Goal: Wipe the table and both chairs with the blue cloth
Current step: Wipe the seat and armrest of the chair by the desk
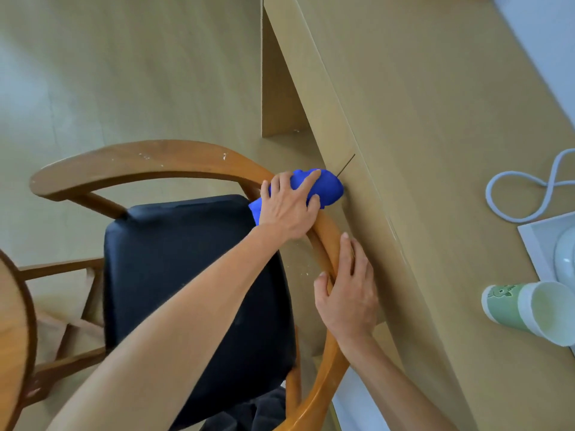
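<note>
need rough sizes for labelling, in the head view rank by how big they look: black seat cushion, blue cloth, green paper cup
1. black seat cushion, by far
2. green paper cup
3. blue cloth, though the left hand hides part, so 2 and 3 are unsure

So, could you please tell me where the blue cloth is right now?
In the head view, the blue cloth sits mid-frame on the chair's curved wooden backrest, pressed under the left hand, right beside the table's edge.

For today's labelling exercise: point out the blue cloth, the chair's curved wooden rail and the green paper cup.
blue cloth (326, 185), head view, bunched part beyond the fingertips.
curved wooden rail (149, 160), head view, top of its bend.
green paper cup (501, 304), head view, printed side wall.
</note>
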The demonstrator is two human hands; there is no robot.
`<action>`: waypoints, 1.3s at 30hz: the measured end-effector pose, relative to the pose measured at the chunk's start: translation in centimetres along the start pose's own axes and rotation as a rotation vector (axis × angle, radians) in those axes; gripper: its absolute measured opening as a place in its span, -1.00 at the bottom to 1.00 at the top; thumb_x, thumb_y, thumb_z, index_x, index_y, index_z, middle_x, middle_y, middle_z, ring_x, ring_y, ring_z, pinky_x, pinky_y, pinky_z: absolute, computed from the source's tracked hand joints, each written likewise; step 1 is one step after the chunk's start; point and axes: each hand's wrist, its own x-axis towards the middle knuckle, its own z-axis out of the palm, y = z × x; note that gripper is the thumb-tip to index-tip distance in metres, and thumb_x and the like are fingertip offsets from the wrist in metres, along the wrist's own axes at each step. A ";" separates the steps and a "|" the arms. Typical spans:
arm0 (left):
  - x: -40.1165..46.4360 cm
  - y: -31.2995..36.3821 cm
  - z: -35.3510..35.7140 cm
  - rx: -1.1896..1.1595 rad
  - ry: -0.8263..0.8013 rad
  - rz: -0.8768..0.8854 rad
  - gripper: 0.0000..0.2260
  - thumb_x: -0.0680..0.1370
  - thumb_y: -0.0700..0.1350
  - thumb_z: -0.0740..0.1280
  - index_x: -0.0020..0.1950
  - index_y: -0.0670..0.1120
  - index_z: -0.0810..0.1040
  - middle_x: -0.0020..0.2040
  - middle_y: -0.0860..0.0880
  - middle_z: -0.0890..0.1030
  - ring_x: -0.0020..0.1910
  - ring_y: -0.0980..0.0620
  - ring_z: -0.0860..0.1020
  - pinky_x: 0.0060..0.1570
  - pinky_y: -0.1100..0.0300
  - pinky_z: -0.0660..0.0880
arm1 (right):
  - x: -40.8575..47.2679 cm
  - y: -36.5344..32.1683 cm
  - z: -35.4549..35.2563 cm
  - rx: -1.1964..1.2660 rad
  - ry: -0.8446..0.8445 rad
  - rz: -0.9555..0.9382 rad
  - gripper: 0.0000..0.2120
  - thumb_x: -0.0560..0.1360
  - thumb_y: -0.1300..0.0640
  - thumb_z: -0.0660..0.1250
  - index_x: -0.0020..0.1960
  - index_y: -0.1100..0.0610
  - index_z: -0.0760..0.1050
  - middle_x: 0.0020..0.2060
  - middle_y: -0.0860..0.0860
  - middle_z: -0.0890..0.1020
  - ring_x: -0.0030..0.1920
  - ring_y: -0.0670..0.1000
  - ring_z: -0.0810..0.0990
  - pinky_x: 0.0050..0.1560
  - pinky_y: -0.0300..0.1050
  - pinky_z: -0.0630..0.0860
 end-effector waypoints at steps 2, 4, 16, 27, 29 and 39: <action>1.6 -1.7 -0.5 0.086 -0.040 -0.002 -0.55 0.63 0.12 0.03 0.53 0.16 0.11 0.39 -0.16 0.28 0.40 -0.16 0.21 0.45 -0.20 -0.02 | 0.0 0.1 0.0 -0.011 -0.004 -0.008 -0.33 0.44 0.03 0.28 0.50 0.15 0.19 0.34 0.17 0.42 0.20 0.16 0.52 0.10 0.00 0.54; 3.1 -3.7 -1.4 0.163 -0.038 -0.045 -0.55 0.63 0.16 0.04 0.52 0.16 0.11 0.40 -0.16 0.27 0.41 -0.17 0.20 0.44 -0.23 -0.05 | -0.1 0.2 0.0 -0.038 -0.023 -0.015 -0.27 0.41 0.07 0.38 0.50 0.16 0.19 0.34 0.18 0.42 0.23 0.19 0.50 0.15 0.09 0.51; 3.0 -6.0 -2.1 0.254 0.110 -0.030 -0.54 0.62 0.13 0.03 0.52 0.09 0.12 0.39 -0.15 0.29 0.40 -0.14 0.21 0.45 -0.21 -0.13 | 12.2 -7.2 1.6 0.064 -0.006 -0.244 -0.40 0.38 0.26 0.31 0.40 0.30 0.29 0.36 0.26 0.38 0.40 0.27 0.31 0.37 0.18 0.29; 4.2 -15.7 -6.6 0.256 0.201 -0.101 -0.42 0.52 0.32 -0.05 0.48 0.12 0.23 0.32 -0.08 0.39 0.33 -0.10 0.34 0.43 -0.24 -0.02 | 14.1 -8.8 3.2 -0.194 -0.334 -0.212 -0.26 0.55 -0.26 0.06 0.56 0.04 -0.18 0.54 0.14 0.04 0.53 0.17 0.05 0.45 0.16 0.11; 3.9 -19.5 -8.5 0.228 0.221 -0.224 -0.44 0.54 0.30 -0.04 0.48 0.09 0.22 0.31 -0.10 0.40 0.32 -0.13 0.36 0.44 -0.24 -0.01 | 14.2 -9.0 3.0 -0.240 -0.379 -0.207 -0.24 0.54 -0.33 -0.01 0.56 0.03 -0.17 0.55 0.11 0.05 0.53 0.16 0.04 0.46 0.19 0.08; 0.4 -29.9 -12.1 0.075 0.405 -0.529 -0.55 0.59 0.08 0.17 0.41 -0.11 0.28 0.52 -0.16 0.18 0.42 -0.21 0.27 0.49 -0.16 -0.05 | 17.3 -22.5 6.6 -0.078 -0.230 -0.585 -0.40 0.58 -0.16 0.07 0.54 0.03 0.03 0.54 0.08 0.11 0.54 0.12 0.02 0.50 0.19 -0.06</action>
